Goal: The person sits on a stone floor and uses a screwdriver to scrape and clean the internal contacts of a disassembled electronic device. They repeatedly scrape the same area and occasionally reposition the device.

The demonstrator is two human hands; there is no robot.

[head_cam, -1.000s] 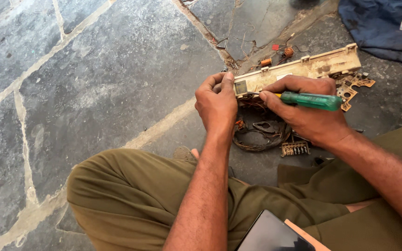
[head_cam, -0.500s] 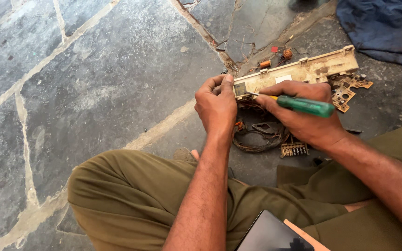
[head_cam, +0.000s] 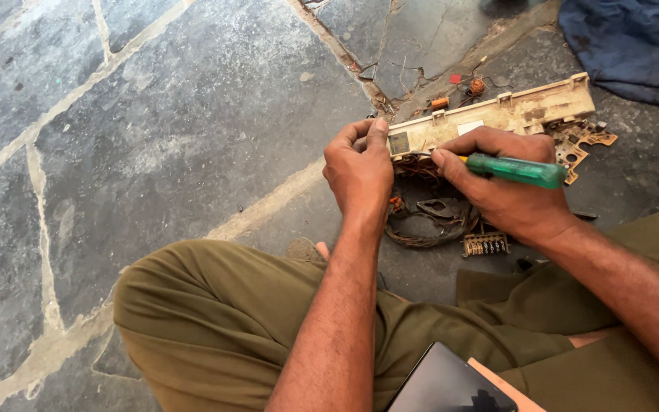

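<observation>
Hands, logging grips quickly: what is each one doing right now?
Left hand: closed on the end of the cream plastic housing.
Right hand: closed around the green-handled screwdriver.

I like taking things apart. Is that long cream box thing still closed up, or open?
Open. The cream casing is held by the left hand; wires and a loose board lie out on the floor.

A long plastic casing is being held just above the stone floor, its left end gripped by the left hand. A screwdriver is being held by the right hand just in front of the casing, its tip pointing left toward the gripped end. A circuit board is lying under the casing's right end. A bundle of wires is lying on the floor below both hands, with a small connector to its right. A cloth is lying behind, at the far right.
</observation>
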